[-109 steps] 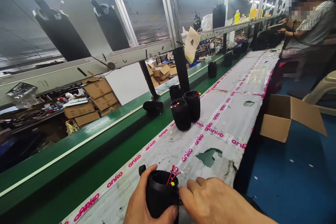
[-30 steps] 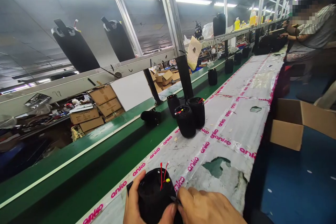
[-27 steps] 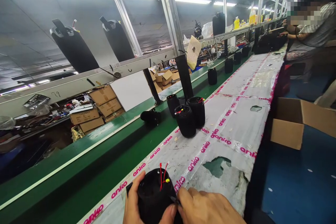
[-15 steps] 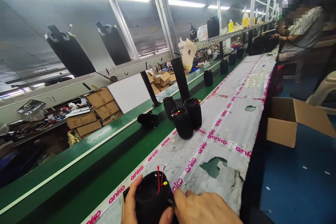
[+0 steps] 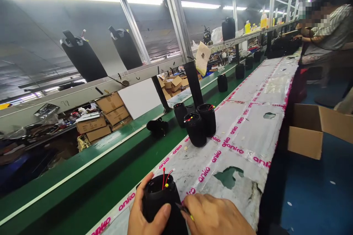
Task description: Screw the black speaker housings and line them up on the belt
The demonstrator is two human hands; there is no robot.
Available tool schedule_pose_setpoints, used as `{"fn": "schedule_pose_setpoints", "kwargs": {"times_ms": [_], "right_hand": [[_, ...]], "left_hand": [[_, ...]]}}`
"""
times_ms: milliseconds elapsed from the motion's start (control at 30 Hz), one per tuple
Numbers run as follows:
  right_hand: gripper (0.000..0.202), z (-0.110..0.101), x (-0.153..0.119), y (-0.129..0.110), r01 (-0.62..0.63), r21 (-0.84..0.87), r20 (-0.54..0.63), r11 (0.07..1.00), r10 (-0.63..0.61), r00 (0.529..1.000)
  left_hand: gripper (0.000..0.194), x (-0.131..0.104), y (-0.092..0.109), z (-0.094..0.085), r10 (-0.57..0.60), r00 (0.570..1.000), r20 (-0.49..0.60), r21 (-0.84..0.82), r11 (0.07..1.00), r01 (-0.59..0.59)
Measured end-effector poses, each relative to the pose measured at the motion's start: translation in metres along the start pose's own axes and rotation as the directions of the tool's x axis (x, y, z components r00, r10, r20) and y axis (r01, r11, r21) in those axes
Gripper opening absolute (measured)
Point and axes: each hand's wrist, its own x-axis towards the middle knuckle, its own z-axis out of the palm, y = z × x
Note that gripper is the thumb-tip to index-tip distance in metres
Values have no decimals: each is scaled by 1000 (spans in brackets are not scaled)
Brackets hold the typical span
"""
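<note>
A black cylindrical speaker housing (image 5: 163,211) stands at the bottom centre, tilted slightly, with its open top facing up. Thin red wires (image 5: 164,180) with small red and yellow connectors stick out of that opening. My left hand (image 5: 147,214) wraps around its left side, thumb across the front. In my closed right hand (image 5: 213,211) is a small pointed tool (image 5: 183,208) with a thin dark tip and a bit of yellow; its exact kind is unclear. The tip meets the housing's right side, below the rim. My fingers hide most of the tool.
Several similar black housings (image 5: 195,130) stand ahead on the covered bench (image 5: 237,128) and green belt (image 5: 116,170). A dark piece (image 5: 157,126) lies on the belt. Metal posts (image 5: 176,18) carry a shelf at left. An open carton (image 5: 305,141) and a person (image 5: 325,33) are at right.
My left thumb has moved up onto the front of the housing. The housing's top tips less toward me, and more of the tool shows at its side. The view has shifted slightly.
</note>
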Motion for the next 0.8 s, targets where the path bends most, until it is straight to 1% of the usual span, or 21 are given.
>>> {"fn": "schedule_pose_setpoints", "kwargs": {"times_ms": [100,167,500,800], "right_hand": [[23,-4,7,2,52,-31,21,998,-51,998],[26,-5,9,2,65,-40,19,997,-64,998],[22,-3,8,1,63,-48,8,997,-63,998],[21,-4,7,5,105,-66,-11,992,-106,994]], "left_hand": [[87,-2,-1,1,61,998,-7,31,998,-61],[86,-3,-2,2,81,997,-8,48,996,-81],[82,-3,-3,-1,99,995,-2,101,990,-98],[82,-4,-3,1,99,995,27,56,993,-100]]}}
